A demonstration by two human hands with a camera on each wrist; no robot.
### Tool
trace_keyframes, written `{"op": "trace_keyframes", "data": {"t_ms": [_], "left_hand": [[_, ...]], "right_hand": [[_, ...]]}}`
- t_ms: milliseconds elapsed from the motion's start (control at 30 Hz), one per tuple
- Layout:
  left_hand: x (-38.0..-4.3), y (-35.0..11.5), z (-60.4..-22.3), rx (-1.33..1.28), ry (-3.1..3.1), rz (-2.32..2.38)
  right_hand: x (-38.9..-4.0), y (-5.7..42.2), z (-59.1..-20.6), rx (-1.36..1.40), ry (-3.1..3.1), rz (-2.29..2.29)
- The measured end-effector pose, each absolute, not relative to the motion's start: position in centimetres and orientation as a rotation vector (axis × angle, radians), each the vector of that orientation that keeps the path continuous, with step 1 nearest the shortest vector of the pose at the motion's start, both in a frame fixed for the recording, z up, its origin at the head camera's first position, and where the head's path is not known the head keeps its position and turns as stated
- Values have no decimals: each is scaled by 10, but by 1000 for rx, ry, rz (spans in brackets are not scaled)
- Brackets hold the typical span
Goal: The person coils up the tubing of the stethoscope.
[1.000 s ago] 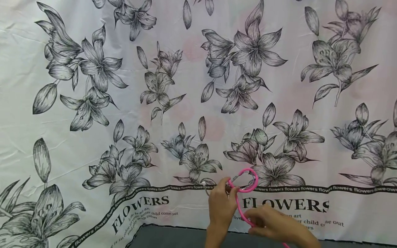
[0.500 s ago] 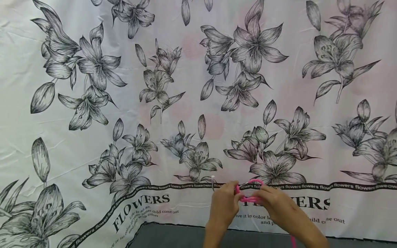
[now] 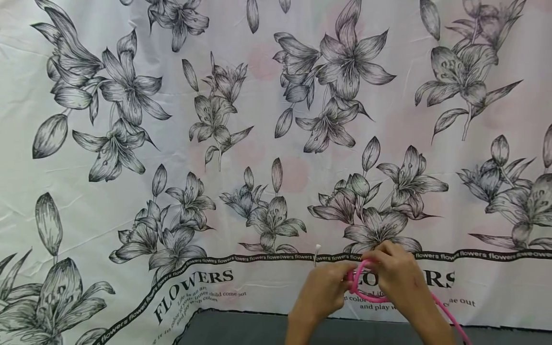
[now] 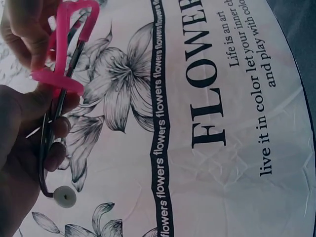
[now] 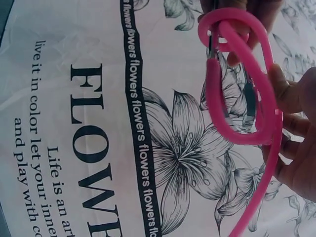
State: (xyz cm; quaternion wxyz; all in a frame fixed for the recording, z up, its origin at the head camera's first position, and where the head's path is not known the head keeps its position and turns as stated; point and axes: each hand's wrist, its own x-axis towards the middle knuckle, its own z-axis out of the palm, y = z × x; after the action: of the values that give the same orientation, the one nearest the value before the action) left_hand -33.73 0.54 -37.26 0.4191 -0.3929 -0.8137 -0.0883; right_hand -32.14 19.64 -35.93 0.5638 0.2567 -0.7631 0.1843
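Note:
A stethoscope with pink tubing (image 3: pixel 450 316) and metal ear tubes (image 4: pixel 42 165) is held between both hands. My left hand (image 3: pixel 321 292) grips the ear tubes, fingers curled round them and thumb against a pink turn of tubing. A white ear tip (image 4: pixel 64 196) sticks out beyond that hand. My right hand (image 3: pixel 398 273) pinches the tubing just to the right, its fingers on the outer side of the loop. In the right wrist view, a pink turn (image 5: pixel 232 15) wraps round the ear tubes near the left hand. The tubing's far end runs out of view.
A white cloth (image 3: pixel 267 292) printed with black lilies hangs or lies behind the hands. Its black lettered band (image 3: pixel 276 257) crosses behind them. A dark grey surface (image 3: pixel 241 328) shows below the cloth's edge.
The right hand has risen from the lower tubing to the loop, bringing tubing round the ear tubes. My left hand has shifted right, and the loop that stood up above it has come down.

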Motion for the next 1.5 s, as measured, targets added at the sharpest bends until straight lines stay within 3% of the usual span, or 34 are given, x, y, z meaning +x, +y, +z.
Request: {"op": "trace_keyframes", "data": {"t_ms": [633,1200,1500], "left_hand": [[-334,-10,-365,-1247,-2263,-518],[-336,-9,-362,-1374,-2088,-468],[-331,-10,-358,-1480,-2064,-664]], "right_hand": [[-311,214,-356,559,-2046,941],[-313,227,-358,578,-2184,1037],[-325,238,-368,832,-2118,1146]]}}
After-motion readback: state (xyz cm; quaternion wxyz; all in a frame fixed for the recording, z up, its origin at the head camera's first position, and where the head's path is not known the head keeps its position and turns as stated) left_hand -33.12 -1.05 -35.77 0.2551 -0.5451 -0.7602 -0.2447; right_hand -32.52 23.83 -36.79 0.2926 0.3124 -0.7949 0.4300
